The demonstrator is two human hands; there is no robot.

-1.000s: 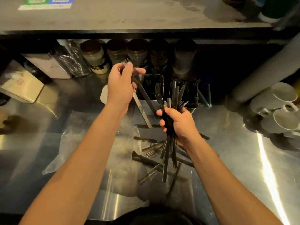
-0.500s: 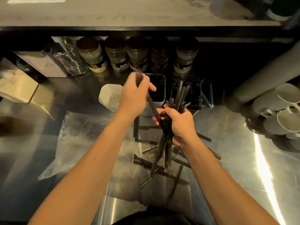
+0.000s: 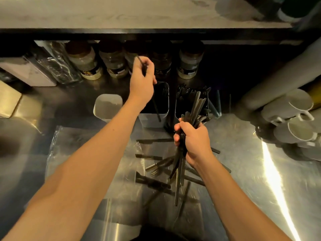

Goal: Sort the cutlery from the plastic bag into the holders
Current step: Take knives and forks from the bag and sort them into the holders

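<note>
I see a reflective stainless-steel bench [image 3: 243,171] under a dark shelf [image 3: 156,33], a crumpled clear plastic bag [image 3: 83,153] spread on it. Jars [image 3: 86,65] behind carry labels too blurred to read. My right hand [image 3: 194,140] grips a bundle of dark cutlery [image 3: 196,108]; my left hand [image 3: 141,80] pinches one slim dark piece, probably a knife [image 3: 157,110], over the middle white holder [image 3: 153,117]. Loose dark cutlery [image 3: 152,182] lies below.

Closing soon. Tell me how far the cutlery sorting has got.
Done: the right holder is packed with cutlery. In hand: the left hand lowers one piece into the middle holder; the right hand grips a bundle. Left: loose cutlery on the plastic bag.
</note>
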